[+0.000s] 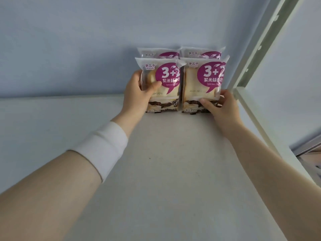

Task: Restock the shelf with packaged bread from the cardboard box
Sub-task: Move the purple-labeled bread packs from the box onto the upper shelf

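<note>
Two bread packs with purple "3+2" labels stand upright side by side on the white shelf (165,162), near its back right corner. My left hand (139,94) grips the left front pack (166,87) by its left edge, thumb across the front. My right hand (220,105) holds the right front pack (203,84) at its lower right corner. Two more identical packs (161,53) (201,52) stand right behind them against the back wall, mostly hidden. The cardboard box is out of view.
A pale blue back wall (86,49) closes the shelf. A white upright post (260,46) and the shelf's right side rail (257,119) run along the right. The shelf surface left of and in front of the packs is bare white board.
</note>
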{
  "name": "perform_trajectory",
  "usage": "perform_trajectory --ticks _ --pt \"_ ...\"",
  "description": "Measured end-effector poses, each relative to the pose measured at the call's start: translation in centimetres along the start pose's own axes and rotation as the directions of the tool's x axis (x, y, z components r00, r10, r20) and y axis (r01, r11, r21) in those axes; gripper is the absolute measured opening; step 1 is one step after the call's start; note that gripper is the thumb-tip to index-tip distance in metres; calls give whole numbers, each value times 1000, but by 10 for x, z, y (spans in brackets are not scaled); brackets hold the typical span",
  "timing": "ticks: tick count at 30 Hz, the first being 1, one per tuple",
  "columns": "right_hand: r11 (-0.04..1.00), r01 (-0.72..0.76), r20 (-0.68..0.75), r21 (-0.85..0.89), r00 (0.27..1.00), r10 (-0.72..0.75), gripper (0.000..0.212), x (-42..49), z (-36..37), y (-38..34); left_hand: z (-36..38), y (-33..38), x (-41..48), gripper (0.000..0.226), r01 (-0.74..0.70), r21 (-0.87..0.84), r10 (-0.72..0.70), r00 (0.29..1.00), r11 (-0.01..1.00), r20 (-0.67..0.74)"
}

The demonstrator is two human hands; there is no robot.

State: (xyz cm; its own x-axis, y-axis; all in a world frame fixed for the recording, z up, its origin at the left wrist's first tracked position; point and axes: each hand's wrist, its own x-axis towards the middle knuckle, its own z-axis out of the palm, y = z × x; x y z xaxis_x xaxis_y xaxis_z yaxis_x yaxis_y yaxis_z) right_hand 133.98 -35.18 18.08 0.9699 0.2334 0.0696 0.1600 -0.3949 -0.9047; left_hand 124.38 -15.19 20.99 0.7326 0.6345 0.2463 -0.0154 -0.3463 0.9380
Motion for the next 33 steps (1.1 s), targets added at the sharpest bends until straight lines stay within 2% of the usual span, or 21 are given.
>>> perform_trajectory --ticks 4,7,9,12,14,16,18,19,21,23,25,28,31,33 --pt "991 70 -78 -114 994 -79 44 1 4 -4 6 -3 -1 42 -108 168 113 993 980 -20" --pt "999 44 -93 -30 995 -46 52 -4 6 -6 9 -6 0 56 -147 352 191 977 924 -95" --pt "999 40 -108 -17 993 -41 57 -9 9 -7 8 -3 0 67 -113 342 161 980 933 -116" --pt "993 29 -109 -115 993 -41 69 -15 10 -14 9 6 -5 72 -87 336 127 987 938 -98" --pt "976 11 -90 -218 995 -31 83 -24 8 -24 9 15 -13 82 -53 375 96 991 925 -97" --pt "936 1 -102 -353 994 -40 87 -39 4 -35 5 25 -24 90 -70 445 111 992 893 -68" --pt "880 21 -88 -474 994 -71 84 -62 -2 -47 -4 35 -40 85 -177 557 180 982 811 50" --pt "844 36 -65 -535 994 -84 82 -77 -5 -52 -9 41 -50 76 -271 611 219 963 744 160" --pt "733 80 -4 -675 994 -112 79 -111 -11 -60 -22 50 -75 57 -488 683 243 870 543 428" --pt "603 116 66 -789 992 -104 74 -151 -15 -63 -34 55 -105 47 -626 696 167 774 352 611" --pt "496 134 122 -858 991 -56 68 -195 -17 -62 -46 54 -140 43 -670 689 79 731 277 678" --pt "388 130 150 -913 988 23 62 -261 -21 -59 -61 60 -191 40 -730 653 26 671 202 741" --pt "362 97 151 -927 981 125 59 -319 -39 -61 -76 77 -234 40 -783 608 -6 613 129 790" --pt "366 90 157 -926 975 156 58 -350 -57 -61 -80 90 -258 42 -802 585 -10 588 120 809"
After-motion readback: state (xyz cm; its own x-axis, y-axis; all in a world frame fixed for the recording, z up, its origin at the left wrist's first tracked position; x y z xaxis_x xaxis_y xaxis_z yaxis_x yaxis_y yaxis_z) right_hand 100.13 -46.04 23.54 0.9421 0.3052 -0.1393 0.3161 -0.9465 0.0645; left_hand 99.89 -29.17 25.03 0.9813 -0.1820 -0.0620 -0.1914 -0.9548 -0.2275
